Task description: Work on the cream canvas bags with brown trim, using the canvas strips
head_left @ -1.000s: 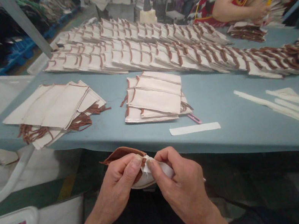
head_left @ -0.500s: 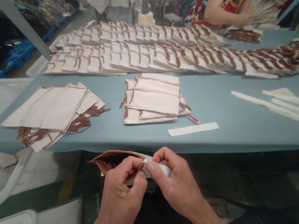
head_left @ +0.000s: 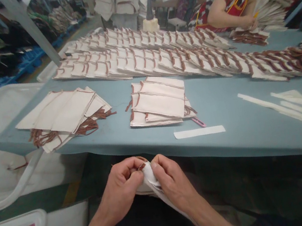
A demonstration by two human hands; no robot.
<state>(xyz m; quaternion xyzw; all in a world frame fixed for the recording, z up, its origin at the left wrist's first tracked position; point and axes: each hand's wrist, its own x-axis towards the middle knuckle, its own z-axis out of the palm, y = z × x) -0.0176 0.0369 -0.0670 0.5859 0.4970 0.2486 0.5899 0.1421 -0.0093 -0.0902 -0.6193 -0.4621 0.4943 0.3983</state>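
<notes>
A cream fabric pouch [head_left: 150,176] with brown edging is held in front of me, just off the table's near edge. My left hand [head_left: 124,186] is closed, with thumb and forefinger pinching the brown-trimmed rim. Close beside it, my right hand [head_left: 174,181] is closed on the cream cloth of the same pouch. A pale edge of cloth hangs down past my right wrist. Most of the pouch is hidden behind my fingers. On the table lie a stack of cream pouches [head_left: 160,101] with brown trim and another stack [head_left: 57,112] with brown cords poking out.
A white strip [head_left: 199,132] and a pink thread snipper or clip [head_left: 198,121] lie near the table edge. Overlapping rows of pouches [head_left: 142,62] cover the back. Long pale strips [head_left: 298,106] lie at right. Across the table, a person's arm [head_left: 224,16] handles a pile.
The pouch has turned, so its open brown-lined mouth is now mostly hidden. My right hand has shifted its pinch, and pale cloth now trails below it. The view has moved slightly.
</notes>
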